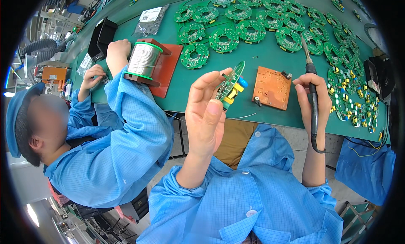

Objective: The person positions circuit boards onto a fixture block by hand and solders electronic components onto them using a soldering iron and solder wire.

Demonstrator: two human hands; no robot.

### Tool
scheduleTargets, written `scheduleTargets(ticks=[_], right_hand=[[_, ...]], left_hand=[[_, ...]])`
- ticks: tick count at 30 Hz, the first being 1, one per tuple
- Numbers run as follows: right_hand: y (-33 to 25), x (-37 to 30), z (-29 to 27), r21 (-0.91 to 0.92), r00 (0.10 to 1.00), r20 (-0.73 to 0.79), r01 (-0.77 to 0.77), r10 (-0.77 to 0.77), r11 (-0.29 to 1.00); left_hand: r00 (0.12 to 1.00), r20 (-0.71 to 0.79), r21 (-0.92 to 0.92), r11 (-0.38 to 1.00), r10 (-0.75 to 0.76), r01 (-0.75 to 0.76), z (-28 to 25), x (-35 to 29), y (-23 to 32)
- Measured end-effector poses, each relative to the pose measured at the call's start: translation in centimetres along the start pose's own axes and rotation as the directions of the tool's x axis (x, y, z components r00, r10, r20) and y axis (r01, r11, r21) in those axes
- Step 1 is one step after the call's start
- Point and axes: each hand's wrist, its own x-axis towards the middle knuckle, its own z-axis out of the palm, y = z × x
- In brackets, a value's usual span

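Pinched between thumb and fingers of my left hand [205, 113] is a green circuit board [230, 81], tilted up nearly edge-on. Yellow and blue components stick out from its right side. My right hand [314, 94] grips a soldering iron [312, 96] by its black handle, the metal tip pointing up and away toward the round boards. Between the two hands an orange-brown fixture plate [272, 88] with black knobs lies on the green mat. To the left of my left hand stands a spool of solder wire [144, 60] on a red-brown holder.
Several round green boards [223, 40] cover the far mat. More boards with yellow parts [354, 98] crowd the right. At left, a co-worker in blue [114, 159] reaches over the bench near a black bin [102, 38] and a plastic bag [150, 20]. A cable trails off the right edge.
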Motion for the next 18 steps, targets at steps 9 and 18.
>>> scheduleTargets(ticks=[9, 18], right_hand=[[0.0, 0.0, 0.0, 0.014, 1.000, 0.001, 0.004, -0.004, 1.000], [0.0, 0.0, -0.2, 0.021, 0.999, 0.010, 0.038, -0.038, 0.999]], left_hand=[[0.956, 0.160, 0.966, 0.159, 0.245, -0.202, -3.5, 2.1, -1.2], [0.951, 0.190, 0.967, 0.123, 0.245, -0.224, -4.3, 2.3, -1.9]])
